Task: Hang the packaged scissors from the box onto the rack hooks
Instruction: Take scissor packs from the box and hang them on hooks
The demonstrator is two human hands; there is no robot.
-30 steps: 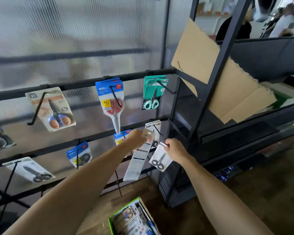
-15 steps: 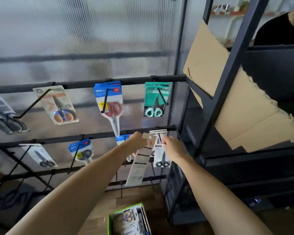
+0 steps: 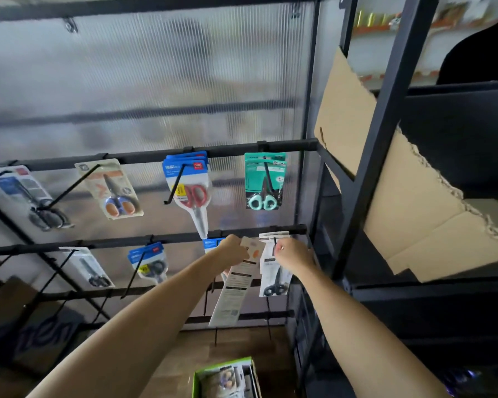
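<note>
My left hand [image 3: 233, 250] grips the top of a long white scissors pack [image 3: 236, 285] with its printed back towards me, held in front of the middle rail [image 3: 112, 243]. My right hand [image 3: 292, 254] pinches the top of a white pack of black-handled scissors [image 3: 274, 280] at the rightmost hook of that rail, where another white pack hangs behind it. The green-rimmed box [image 3: 226, 379] with more packaged scissors stands on the floor below, between my arms.
The top rail [image 3: 227, 150] carries teal [image 3: 263, 182], red [image 3: 191, 191], orange-blue [image 3: 112, 191] and black scissors packs on hooks. More packs hang on the middle rail at left. Cardboard sheets [image 3: 408, 191] lean in the black shelf on the right. A person stands beyond it.
My right hand has lifted the small white pack from below the rail up to the rightmost hook. The view has tilted upward and moved closer to the rack.
</note>
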